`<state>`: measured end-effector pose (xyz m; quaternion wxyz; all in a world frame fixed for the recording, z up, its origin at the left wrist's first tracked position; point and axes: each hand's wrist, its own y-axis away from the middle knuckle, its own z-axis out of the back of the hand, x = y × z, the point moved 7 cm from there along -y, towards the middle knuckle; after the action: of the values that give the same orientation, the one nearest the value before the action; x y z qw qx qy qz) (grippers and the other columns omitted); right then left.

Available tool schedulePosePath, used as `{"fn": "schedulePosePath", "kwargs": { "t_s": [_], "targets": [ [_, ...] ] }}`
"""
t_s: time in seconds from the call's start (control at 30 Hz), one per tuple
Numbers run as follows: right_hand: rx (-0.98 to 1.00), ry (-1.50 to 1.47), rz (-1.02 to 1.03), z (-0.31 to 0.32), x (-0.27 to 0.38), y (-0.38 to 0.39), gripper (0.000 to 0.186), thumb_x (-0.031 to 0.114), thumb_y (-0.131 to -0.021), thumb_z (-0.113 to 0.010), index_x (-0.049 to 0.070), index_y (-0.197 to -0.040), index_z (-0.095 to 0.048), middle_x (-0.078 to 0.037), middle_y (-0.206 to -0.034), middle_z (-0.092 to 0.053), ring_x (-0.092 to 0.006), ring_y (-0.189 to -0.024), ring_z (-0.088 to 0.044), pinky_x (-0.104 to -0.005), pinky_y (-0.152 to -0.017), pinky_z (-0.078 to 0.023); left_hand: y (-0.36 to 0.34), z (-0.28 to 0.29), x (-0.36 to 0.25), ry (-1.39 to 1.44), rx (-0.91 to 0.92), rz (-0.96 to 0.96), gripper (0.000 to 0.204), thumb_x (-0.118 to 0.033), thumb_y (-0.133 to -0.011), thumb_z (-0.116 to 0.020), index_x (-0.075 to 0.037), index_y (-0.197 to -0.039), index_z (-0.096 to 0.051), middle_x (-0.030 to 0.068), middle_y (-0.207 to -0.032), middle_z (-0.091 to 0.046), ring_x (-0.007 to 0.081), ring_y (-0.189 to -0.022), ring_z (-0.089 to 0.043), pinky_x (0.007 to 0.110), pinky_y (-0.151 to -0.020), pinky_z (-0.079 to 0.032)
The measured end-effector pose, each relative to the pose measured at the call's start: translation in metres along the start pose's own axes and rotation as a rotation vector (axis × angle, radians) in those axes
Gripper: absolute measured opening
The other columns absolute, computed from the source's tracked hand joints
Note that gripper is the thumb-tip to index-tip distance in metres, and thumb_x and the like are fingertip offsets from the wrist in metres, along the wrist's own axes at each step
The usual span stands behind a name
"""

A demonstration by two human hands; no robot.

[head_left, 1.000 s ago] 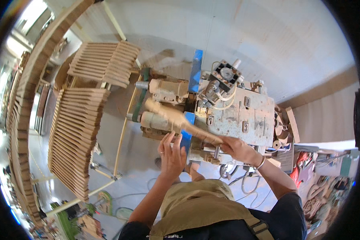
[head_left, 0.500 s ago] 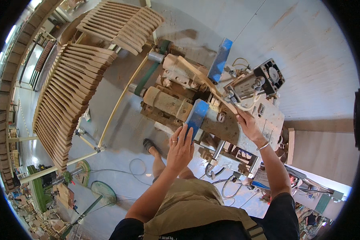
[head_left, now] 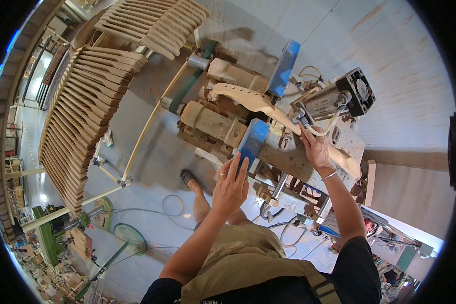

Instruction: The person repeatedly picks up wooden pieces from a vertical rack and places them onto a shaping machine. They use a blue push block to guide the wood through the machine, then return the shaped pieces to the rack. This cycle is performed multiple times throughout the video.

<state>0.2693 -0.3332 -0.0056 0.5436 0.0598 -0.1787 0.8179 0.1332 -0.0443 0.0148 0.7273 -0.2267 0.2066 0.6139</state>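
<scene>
A pale wooden guitar neck (head_left: 252,100) lies slantwise across the machine, its headstock with a row of holes over the rollers and its heel at the right. My right hand (head_left: 315,148) holds the neck partway along, beside a metal air cylinder (head_left: 321,103); the hand hides part of the wood. My left hand (head_left: 231,183) rests with its fingers stretched against the near end of a blue block (head_left: 253,144). Another blue block (head_left: 285,67) stands on the neck's far side. Two dusty cylindrical rollers (head_left: 212,123) sit left of the blocks.
Racks of similar wooden necks (head_left: 86,109) stand at the left, with a yellow tube frame (head_left: 146,137) before them. A green belt (head_left: 187,83) runs by the rollers. Hoses and cables hang under the machine's metal table (head_left: 294,164). Green equipment (head_left: 46,243) stands at the lower left.
The guitar neck has turned from edge-on to showing its broad face and now reaches farther right past my right hand. My right hand lies flatter over it. My left hand stays at the blue block.
</scene>
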Motion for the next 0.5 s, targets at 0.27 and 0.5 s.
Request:
{"fn": "schedulePosePath", "kwargs": {
  "t_s": [0.27,0.5],
  "targets": [
    [-0.048,0.221,0.059,-0.007,0.009,0.006,0.044,0.014,-0.092,-0.074,0.019,-0.136,-0.068,-0.018,-0.131,-0.060,-0.0393,-0.115,-0.060,-0.0525,-0.098,-0.050,0.001,-0.001,0.001,-0.019,0.019,0.024,0.060,-0.012,-0.096,-0.062,-0.005,-0.154,-0.049,0.0172,-0.164,-0.038,0.0382,-0.137,-0.049,0.053,-0.113,-0.042],
    [-0.171,0.014,-0.003,-0.021,-0.001,0.010,0.041,0.006,-0.094,-0.070,0.015,-0.134,-0.072,-0.024,-0.125,-0.060,-0.0429,-0.113,-0.060,-0.0517,-0.095,-0.050,0.002,-0.006,0.010,0.053,-0.136,0.055,0.084,-0.019,-0.084,-0.080,-0.005,-0.157,-0.042,0.0203,-0.150,-0.046,0.0416,-0.132,-0.045,0.057,-0.108,-0.034]
  ]
}}
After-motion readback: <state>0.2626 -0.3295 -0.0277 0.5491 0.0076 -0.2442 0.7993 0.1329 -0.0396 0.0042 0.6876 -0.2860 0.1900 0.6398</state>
